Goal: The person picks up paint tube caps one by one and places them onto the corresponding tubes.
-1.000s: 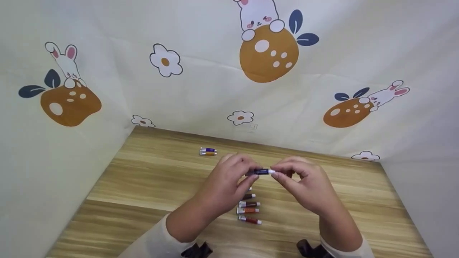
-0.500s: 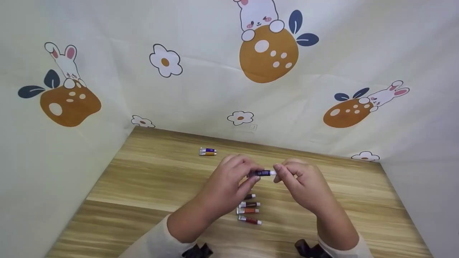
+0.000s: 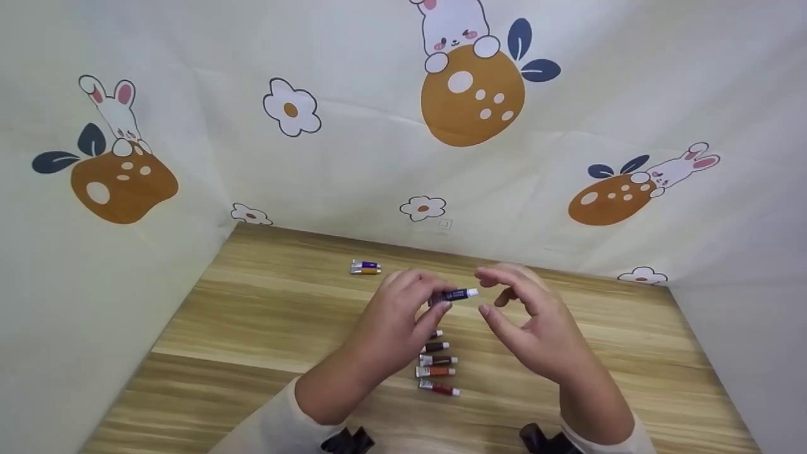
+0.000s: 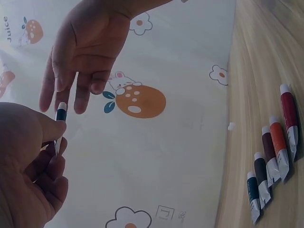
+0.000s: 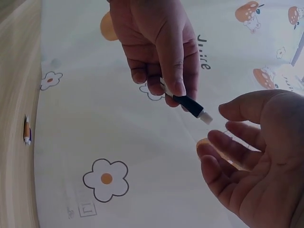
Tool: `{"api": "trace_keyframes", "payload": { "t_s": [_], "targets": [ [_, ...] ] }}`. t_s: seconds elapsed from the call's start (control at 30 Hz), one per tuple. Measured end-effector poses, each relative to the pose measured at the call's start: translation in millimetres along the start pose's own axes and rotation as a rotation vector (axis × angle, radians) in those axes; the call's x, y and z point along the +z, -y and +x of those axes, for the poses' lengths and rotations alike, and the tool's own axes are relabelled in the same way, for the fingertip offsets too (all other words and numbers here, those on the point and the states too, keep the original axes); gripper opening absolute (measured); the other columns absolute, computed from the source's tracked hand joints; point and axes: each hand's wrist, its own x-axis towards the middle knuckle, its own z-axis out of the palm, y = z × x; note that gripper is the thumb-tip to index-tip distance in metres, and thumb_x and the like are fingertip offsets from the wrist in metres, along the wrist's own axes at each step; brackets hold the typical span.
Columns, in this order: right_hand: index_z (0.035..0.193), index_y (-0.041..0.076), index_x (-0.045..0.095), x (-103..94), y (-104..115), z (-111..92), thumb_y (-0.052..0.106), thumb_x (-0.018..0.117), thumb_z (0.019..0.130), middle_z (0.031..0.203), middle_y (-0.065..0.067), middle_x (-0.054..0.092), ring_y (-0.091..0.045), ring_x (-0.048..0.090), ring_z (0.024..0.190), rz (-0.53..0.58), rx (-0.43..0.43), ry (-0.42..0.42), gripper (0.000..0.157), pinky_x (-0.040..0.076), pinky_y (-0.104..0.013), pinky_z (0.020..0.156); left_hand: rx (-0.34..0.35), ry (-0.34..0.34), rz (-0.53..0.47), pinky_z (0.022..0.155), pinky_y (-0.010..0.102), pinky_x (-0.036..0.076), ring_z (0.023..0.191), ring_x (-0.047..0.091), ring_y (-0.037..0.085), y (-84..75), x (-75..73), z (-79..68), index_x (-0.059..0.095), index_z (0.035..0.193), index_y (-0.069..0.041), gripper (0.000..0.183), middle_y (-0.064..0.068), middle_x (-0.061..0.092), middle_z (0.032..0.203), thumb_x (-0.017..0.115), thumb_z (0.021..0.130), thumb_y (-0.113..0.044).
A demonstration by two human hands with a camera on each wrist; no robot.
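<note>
My left hand [image 3: 403, 318] pinches a small dark blue paint tube [image 3: 455, 295] between thumb and fingers above the table. Its white cap points toward my right hand [image 3: 536, 328], which is spread just beyond the cap and holds nothing. In the right wrist view a gap shows between the cap [image 5: 205, 117] and the right fingers. The tube's rear end is mostly covered by the left fingers. Below the hands several more paint tubes lie in a column, including an orange tube [image 3: 435, 371] and a red tube [image 3: 439, 387]; the left hand partly hides the upper ones.
Farther back on the wood-grain table [image 3: 252, 302] lie a purple tube [image 3: 370, 264] and an ochre tube [image 3: 367, 270], side by side. A pale printed cloth [image 3: 353, 170] with rabbits and flowers rises behind the table and along its sides.
My right fingers have let go of the tube's white cap and spread apart. The left hand still holds the tube, its capped end now tilted slightly upward.
</note>
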Motion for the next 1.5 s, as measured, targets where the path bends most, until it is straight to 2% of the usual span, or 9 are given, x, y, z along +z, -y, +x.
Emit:
{"api": "trace_keyframes", "payload": {
  "t_s": [0.13,0.3,0.47,0.6,0.8,0.93,1.2,1.37,1.5],
  "targets": [
    [0.133,0.014,0.073,1.2,0,0,-0.009,0.080,0.088,0.130,-0.006,0.075,-0.012,0.069,0.118,0.016,-0.129,0.018,0.051,0.058,-0.021,0.092,-0.017,-0.003,-0.010,0.099,0.037,0.051,0.113,0.062,0.014,0.0,-0.6,0.0,0.076,0.121,-0.022,0.018,-0.007,0.073,0.118,0.071,0.104,-0.027],
    [0.129,0.016,0.075,2.4,-1,0,-0.007,0.083,0.087,0.125,-0.002,0.078,-0.013,0.072,0.111,-0.012,-0.134,0.013,0.048,0.058,-0.021,0.090,-0.023,0.002,-0.011,0.098,0.037,0.051,0.113,0.061,0.014,-0.5,-0.4,0.1,0.076,0.122,-0.022,0.019,-0.008,0.073,0.119,0.070,0.105,-0.027],
    [0.127,0.018,0.077,2.2,-4,-1,0.000,0.085,0.087,0.124,0.003,0.078,-0.010,0.072,0.105,-0.084,-0.069,0.026,0.045,0.060,-0.024,0.085,-0.016,0.011,-0.016,0.097,0.036,0.051,0.112,0.061,0.013,-1.1,0.1,-0.1,0.076,0.122,-0.023,0.019,-0.010,0.072,0.118,0.070,0.105,-0.027],
    [0.120,0.018,0.080,2.3,-4,-1,0.006,0.086,0.089,0.117,0.006,0.079,-0.006,0.071,0.096,-0.141,-0.007,0.027,0.034,0.060,-0.027,0.079,-0.011,0.009,-0.019,0.098,0.036,0.051,0.112,0.061,0.013,-2.5,-0.4,0.3,0.076,0.121,-0.023,0.019,-0.009,0.072,0.119,0.071,0.104,-0.028],
    [0.109,0.020,0.084,3.3,-2,0,0.014,0.084,0.093,0.105,0.013,0.080,-0.002,0.065,0.086,-0.193,0.122,0.025,0.017,0.055,-0.023,0.071,0.001,0.032,-0.004,0.097,0.035,0.052,0.111,0.062,0.014,-2.3,0.8,0.1,0.077,0.121,-0.022,0.019,-0.009,0.072,0.119,0.071,0.104,-0.027],
    [0.106,0.020,0.083,4.3,-3,0,0.017,0.082,0.095,0.102,0.014,0.079,-0.001,0.063,0.081,-0.220,0.148,0.047,0.011,0.055,-0.024,0.069,-0.020,0.053,-0.013,0.096,0.035,0.053,0.111,0.062,0.013,-1.6,0.7,0.6,0.077,0.120,-0.022,0.018,-0.009,0.073,0.119,0.072,0.103,-0.027],
    [0.104,0.023,0.082,7.0,-10,4,0.022,0.078,0.099,0.084,0.018,0.068,-0.002,0.056,0.075,-0.221,0.224,0.128,0.007,0.050,-0.024,0.067,-0.075,0.116,-0.031,0.097,0.036,0.054,0.113,0.064,0.014,8.7,5.0,3.8,0.079,0.120,-0.023,0.019,-0.011,0.075,0.120,0.073,0.103,-0.028],
    [0.106,0.024,0.082,12.0,-23,8,0.026,0.075,0.101,0.082,0.012,0.067,-0.006,0.053,0.070,-0.181,0.325,0.188,0.008,0.047,-0.024,0.063,-0.127,0.168,-0.029,0.099,0.039,0.054,0.116,0.065,0.015,17.7,9.9,6.6,0.078,0.125,-0.026,0.022,-0.012,0.074,0.123,0.071,0.104,-0.028],
    [0.108,0.024,0.082,16.1,-33,11,0.027,0.074,0.102,0.084,0.009,0.069,-0.009,0.053,0.067,-0.171,0.383,0.226,0.010,0.046,-0.025,0.060,-0.139,0.185,-0.017,0.102,0.041,0.055,0.118,0.066,0.018,24.7,13.8,8.4,0.078,0.127,-0.025,0.023,-0.009,0.075,0.125,0.070,0.105,-0.022]
  ]
}}
